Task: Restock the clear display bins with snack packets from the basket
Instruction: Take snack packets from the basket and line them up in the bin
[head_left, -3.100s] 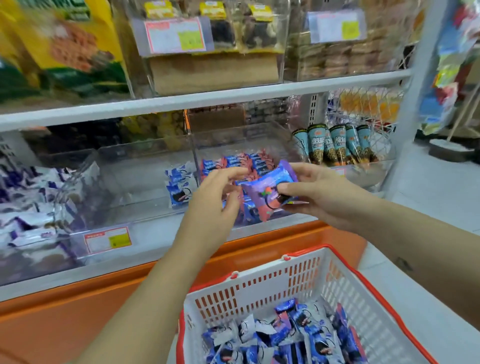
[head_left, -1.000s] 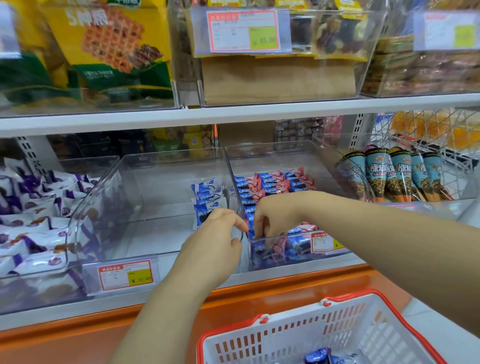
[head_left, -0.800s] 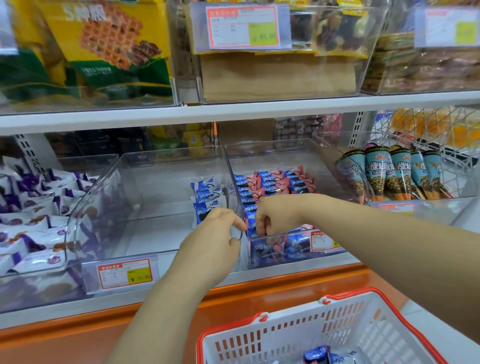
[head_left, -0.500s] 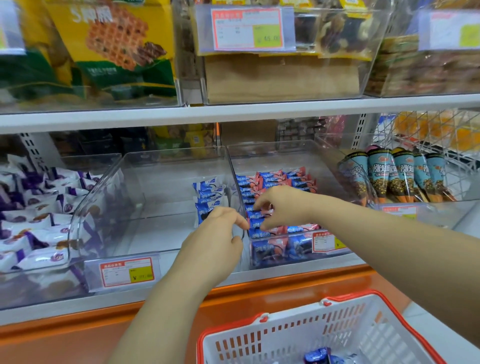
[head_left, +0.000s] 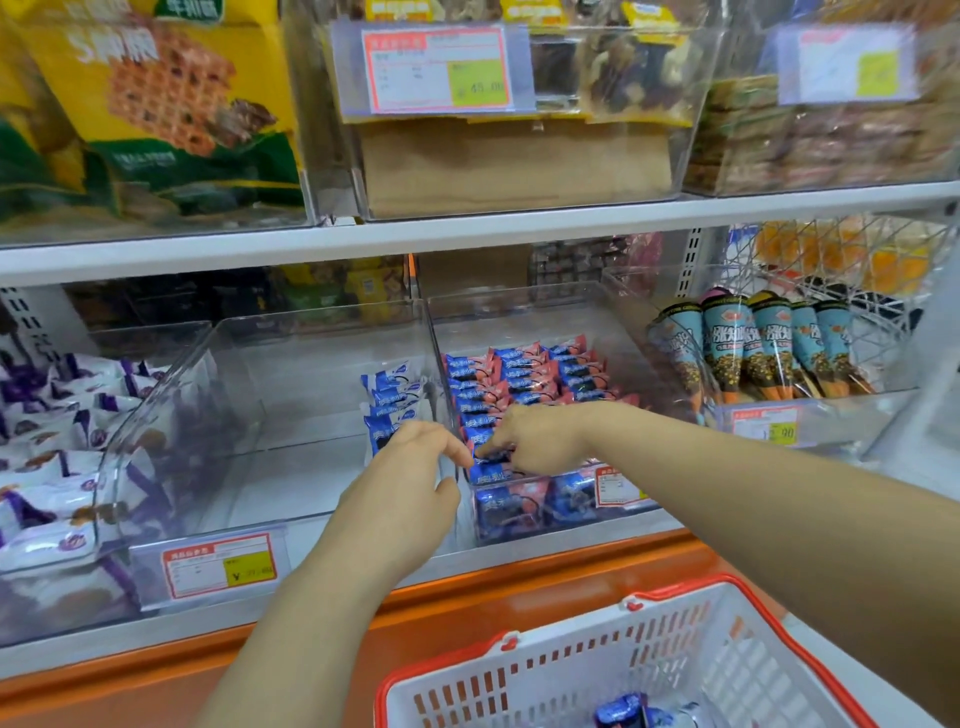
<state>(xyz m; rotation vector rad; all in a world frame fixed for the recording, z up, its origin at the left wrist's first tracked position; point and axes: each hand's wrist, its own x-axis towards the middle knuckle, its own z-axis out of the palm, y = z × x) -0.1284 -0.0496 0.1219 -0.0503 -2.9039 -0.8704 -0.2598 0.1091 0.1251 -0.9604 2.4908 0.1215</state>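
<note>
right hand slides to the front of the row

since half a second ago my right hand has dropped lower and further left in the frame, from the middle of the row to its front end. left hand has hardly shifted, and the basket sits where it did at the bottom right.

the right fingers are curled down and point left, and the front packet looks nipped between index tip and thumb. i judge that a pinch, though the knuckles hide part of it. that packet is in the centre bin, at the near end of the pink and blue row, just above the bin's front face.

left fingers are loosely bent, close up against the wall between this bin and its left neighbour. i cannot tell if they hold that wall or merely sit by it.

what counts next: the row runs from low to high in the frame, and each packet's long axis lies across it, left to right. the packet is under the right fingertips, to the lower left of the knuckles. the left hand is just beside it, with the wall between. the right hand should finish seating it. the refill lies straight down the frame in the basket, where a few spares show at the bottom edge.
</note>
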